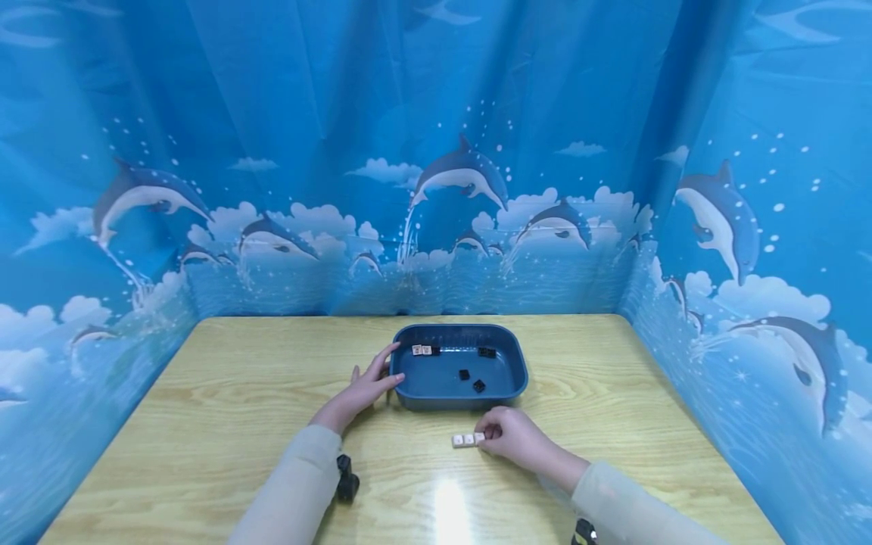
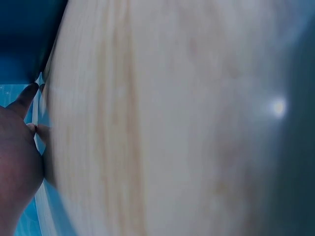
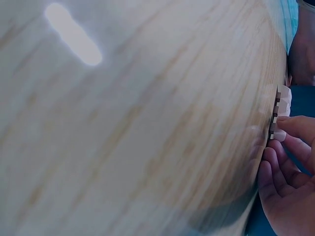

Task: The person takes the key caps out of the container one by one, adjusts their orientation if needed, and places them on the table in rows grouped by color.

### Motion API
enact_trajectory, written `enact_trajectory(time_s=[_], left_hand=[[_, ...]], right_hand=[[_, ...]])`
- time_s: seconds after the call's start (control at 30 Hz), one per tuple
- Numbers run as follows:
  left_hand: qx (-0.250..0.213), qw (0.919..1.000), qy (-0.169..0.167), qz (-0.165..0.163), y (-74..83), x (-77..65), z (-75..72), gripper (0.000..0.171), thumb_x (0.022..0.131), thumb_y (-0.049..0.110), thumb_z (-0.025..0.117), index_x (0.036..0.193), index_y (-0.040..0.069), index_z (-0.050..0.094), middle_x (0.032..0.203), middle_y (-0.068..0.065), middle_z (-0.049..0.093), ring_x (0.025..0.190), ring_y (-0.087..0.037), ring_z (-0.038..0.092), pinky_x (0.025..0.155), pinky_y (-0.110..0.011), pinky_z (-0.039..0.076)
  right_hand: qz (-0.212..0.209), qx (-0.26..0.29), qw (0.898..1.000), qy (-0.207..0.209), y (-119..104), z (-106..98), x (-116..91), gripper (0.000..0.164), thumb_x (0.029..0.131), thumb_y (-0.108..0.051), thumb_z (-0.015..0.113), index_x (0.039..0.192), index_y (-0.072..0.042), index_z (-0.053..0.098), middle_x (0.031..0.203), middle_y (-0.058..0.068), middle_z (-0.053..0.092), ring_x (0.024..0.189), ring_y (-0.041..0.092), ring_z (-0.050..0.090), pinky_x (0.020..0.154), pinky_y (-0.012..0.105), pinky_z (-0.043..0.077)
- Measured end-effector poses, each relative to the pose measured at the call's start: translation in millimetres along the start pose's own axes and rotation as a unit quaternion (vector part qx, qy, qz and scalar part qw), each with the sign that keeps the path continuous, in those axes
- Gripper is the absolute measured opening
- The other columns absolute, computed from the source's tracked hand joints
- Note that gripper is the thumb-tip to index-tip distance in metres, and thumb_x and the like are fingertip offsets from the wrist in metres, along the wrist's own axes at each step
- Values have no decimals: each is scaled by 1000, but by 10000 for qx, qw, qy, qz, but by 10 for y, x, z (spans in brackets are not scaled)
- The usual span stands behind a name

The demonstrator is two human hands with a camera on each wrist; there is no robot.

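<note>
Three small white keycaps [image 1: 468, 440], with faint marks on top, line up in a row on the table in front of a blue basin [image 1: 459, 404]. My right hand [image 1: 512, 437] pinches the keycap at the right end of the row between thumb and fingers. Seen from the right wrist, the keycaps [image 3: 284, 102] show dark gaps along their lower side. My left hand [image 1: 361, 391] rests against the basin's left side, fingers extended and spread, thumb at the rim. In the left wrist view only part of that hand [image 2: 19, 152] shows.
Inside the basin lie two white keycaps [image 1: 421, 350] at the left, with a black piece [image 1: 437, 350] beside them. Several more black pieces [image 1: 479, 385] lie further right. The wooden table [image 1: 286, 356] meets a blue dolphin-print curtain [image 1: 422, 280] at its back edge.
</note>
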State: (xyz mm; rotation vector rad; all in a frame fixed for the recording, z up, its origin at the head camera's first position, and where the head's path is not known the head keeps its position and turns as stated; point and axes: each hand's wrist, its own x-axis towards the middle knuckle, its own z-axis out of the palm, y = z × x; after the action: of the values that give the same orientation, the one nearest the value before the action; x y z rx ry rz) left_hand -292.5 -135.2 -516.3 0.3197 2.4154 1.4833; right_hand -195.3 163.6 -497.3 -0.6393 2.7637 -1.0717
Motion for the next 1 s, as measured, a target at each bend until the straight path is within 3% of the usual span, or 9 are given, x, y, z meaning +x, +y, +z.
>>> enact_trajectory(time_s=[1.0], left_hand=[[-9, 10000, 17, -54, 10, 2, 4, 68, 100, 35, 55, 157, 31, 18, 150, -21, 37, 143, -37, 24, 108, -53, -27]], right_hand=[[112, 161, 9997, -143, -20, -43, -23, 19, 74, 0, 79, 91, -5, 71, 80, -2, 59, 72, 10, 54, 63, 22, 51]])
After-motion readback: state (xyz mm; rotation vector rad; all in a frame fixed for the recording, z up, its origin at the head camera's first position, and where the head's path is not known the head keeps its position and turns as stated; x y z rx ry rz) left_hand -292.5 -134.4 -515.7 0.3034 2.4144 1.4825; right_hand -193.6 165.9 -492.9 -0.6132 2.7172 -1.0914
